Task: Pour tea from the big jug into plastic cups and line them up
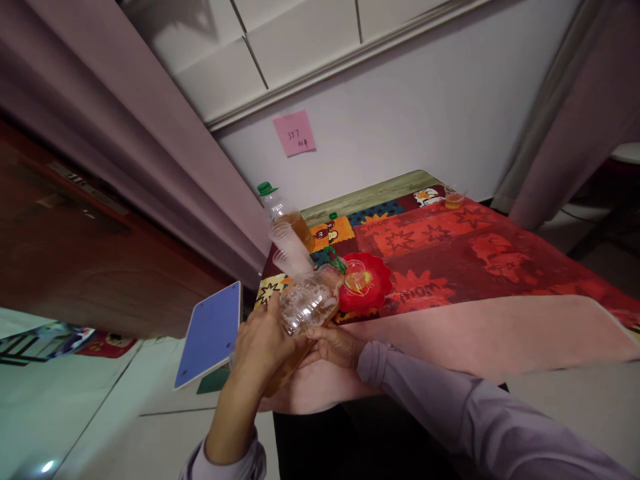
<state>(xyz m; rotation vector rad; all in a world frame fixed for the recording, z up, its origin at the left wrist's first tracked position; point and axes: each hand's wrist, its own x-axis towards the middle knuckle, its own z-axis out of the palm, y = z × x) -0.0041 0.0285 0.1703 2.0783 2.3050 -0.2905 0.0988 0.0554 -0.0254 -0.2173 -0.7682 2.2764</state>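
A large clear plastic bottle [311, 303] of amber liquid lies tilted between my hands, its neck with a green ring pointing away from me. My left hand [263, 339] is wrapped around its left side. From the right and below, my right hand [334, 345] grips the same bottle. The bottle's mouth is close to a clear plastic cup [355, 272] that sits on a red scalloped plate [381, 283]; a little amber liquid seems to be in the cup. Just beyond the bottle, nested clear cups [293, 252] lean on their side.
A second bottle [299, 228] with a green cap stands at the table's far left corner. A loose green cap [333, 216] lies nearby. Another cup [453, 198] with amber liquid stands at the far right of the patterned table [430, 247]. A blue panel [210, 333] is at left.
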